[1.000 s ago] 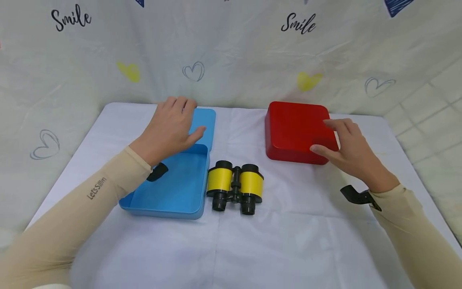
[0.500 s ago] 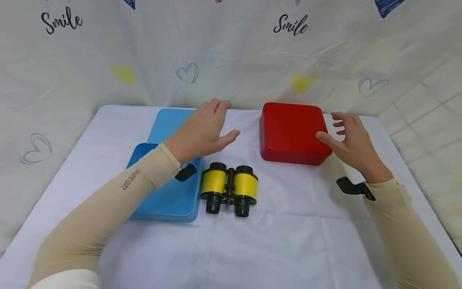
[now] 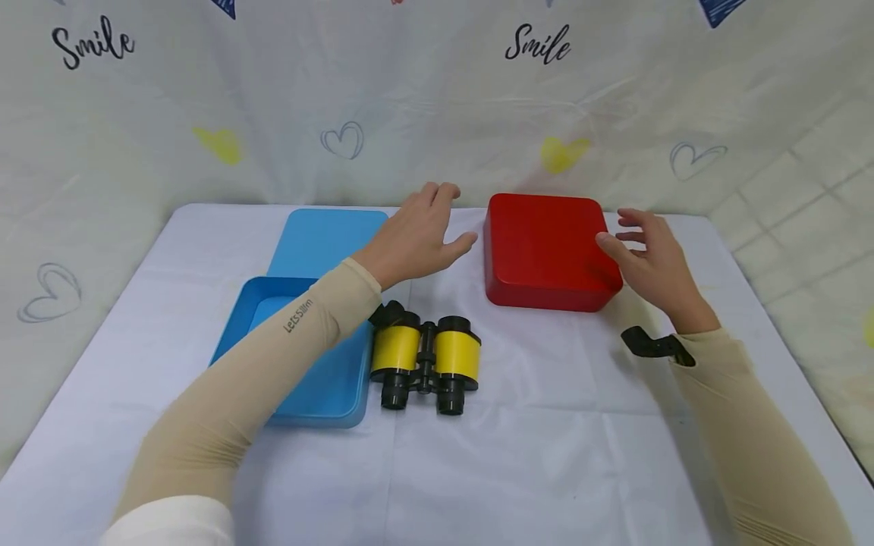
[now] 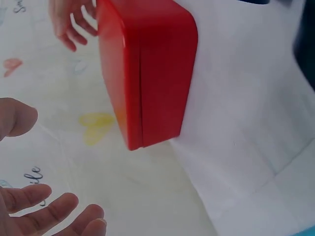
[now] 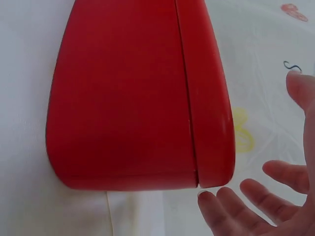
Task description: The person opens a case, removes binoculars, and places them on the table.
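A red box (image 3: pixel 546 250) with its lid on stands at the back right of the table; a lid seam runs along its side in both wrist views. My left hand (image 3: pixel 422 236) hovers left of the box, apart from it, fingers loosely spread and holding nothing. On the box's other side, my right hand (image 3: pixel 652 262) has its thumb near the right edge and its fingers just beyond. The right wrist view shows the fingertips (image 5: pixel 209 199) close to the box's corner. Nothing is in that hand either.
An open blue box (image 3: pixel 321 402) lies at the left, partly hidden under my left sleeve, with a flat blue lid (image 3: pixel 328 235) behind it. Yellow and black binoculars (image 3: pixel 457 355) stand right beside the box. A printed curtain (image 3: pixel 437 98) hangs behind the table's back edge.
My left hand has moved right, from over the blue lid to beside the red box. My right hand has shifted from over the red lid to the box's right side.
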Demonstrator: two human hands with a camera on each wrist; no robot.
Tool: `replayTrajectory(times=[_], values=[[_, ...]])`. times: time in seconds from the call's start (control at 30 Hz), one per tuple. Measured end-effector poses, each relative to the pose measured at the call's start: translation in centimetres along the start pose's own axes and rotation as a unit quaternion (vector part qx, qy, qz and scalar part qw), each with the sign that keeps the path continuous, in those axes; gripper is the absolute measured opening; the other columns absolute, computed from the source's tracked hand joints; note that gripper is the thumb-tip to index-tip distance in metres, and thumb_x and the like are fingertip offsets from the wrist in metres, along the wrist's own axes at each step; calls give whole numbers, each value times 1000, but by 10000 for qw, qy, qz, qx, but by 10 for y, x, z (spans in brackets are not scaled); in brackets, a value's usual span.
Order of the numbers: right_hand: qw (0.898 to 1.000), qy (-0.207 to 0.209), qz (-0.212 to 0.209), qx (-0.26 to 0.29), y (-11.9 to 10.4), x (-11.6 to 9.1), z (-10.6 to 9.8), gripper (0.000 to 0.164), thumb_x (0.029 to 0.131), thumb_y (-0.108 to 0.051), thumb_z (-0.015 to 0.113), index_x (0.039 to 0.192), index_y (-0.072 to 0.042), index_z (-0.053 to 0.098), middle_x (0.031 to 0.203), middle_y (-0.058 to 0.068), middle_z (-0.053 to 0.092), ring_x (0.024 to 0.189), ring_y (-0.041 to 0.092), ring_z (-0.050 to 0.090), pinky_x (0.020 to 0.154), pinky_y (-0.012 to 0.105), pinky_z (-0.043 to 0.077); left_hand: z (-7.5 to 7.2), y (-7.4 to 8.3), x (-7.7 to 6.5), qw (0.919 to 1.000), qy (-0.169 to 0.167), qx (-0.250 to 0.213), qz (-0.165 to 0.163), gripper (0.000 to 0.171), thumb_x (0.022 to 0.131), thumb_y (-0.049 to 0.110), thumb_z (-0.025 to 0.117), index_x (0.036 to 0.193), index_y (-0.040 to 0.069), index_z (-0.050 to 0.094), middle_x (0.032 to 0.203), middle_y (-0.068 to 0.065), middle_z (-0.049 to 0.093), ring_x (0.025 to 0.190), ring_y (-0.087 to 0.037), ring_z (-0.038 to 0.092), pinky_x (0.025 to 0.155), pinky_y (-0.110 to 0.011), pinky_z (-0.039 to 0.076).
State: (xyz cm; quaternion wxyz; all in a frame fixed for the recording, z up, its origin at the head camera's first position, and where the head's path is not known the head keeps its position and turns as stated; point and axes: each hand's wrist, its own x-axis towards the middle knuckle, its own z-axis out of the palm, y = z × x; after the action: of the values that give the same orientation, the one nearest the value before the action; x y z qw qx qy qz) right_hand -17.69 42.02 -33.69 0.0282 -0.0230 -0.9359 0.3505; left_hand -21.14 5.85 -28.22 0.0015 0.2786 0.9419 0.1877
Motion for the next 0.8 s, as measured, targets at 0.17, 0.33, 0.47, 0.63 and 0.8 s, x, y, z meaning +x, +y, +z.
replayTrajectory(times=[0.17, 0.33, 0.47, 0.63, 0.8], values=[[9976, -329, 580, 213, 1, 9, 3, 86, 100, -65, 50, 167, -24, 16, 170, 16, 28, 149, 48, 39, 110, 71, 43, 9, -1, 18, 9980, -273, -533, -216, 68, 102, 43, 57, 155, 7, 33, 154, -14, 46, 125, -26, 57, 110, -39, 54], [9917, -638, 970, 555, 2, 17, 6, 86, 99, -67, 50, 167, -31, 11, 174, 11, 21, 153, 45, 35, 114, 69, 41, 21, -1, 35, 9969, -462, -565, -303, 70, 104, 43, 54, 158, 8, 28, 157, -15, 44, 121, -25, 62, 108, -36, 55], [9888, -721, 1100, 711, 4, 20, 8, 86, 98, -67, 50, 167, -32, 12, 174, 8, 21, 154, 42, 34, 117, 66, 40, 32, 1, 47, 9957, -600, -511, -481, 72, 103, 43, 54, 160, 9, 25, 158, -15, 42, 114, -24, 65, 101, -35, 59], [9868, -798, 1162, 800, 7, 24, 9, 86, 99, -66, 50, 167, -30, 12, 175, 8, 20, 156, 41, 33, 118, 65, 39, 43, 4, 60, 9896, -887, -721, -878, 78, 102, 45, 55, 164, 13, 19, 162, -14, 39, 130, -26, 59, 105, -40, 58], [9812, -948, 1232, 1146, 9, 29, 11, 83, 101, -59, 51, 168, -28, 11, 175, 10, 18, 156, 42, 32, 120, 61, 39, 50, 10, 70, 9825, -1192, -1011, -1018, 81, 102, 42, 57, 164, 10, 16, 160, -13, 44, 138, -26, 52, 107, -40, 56]])
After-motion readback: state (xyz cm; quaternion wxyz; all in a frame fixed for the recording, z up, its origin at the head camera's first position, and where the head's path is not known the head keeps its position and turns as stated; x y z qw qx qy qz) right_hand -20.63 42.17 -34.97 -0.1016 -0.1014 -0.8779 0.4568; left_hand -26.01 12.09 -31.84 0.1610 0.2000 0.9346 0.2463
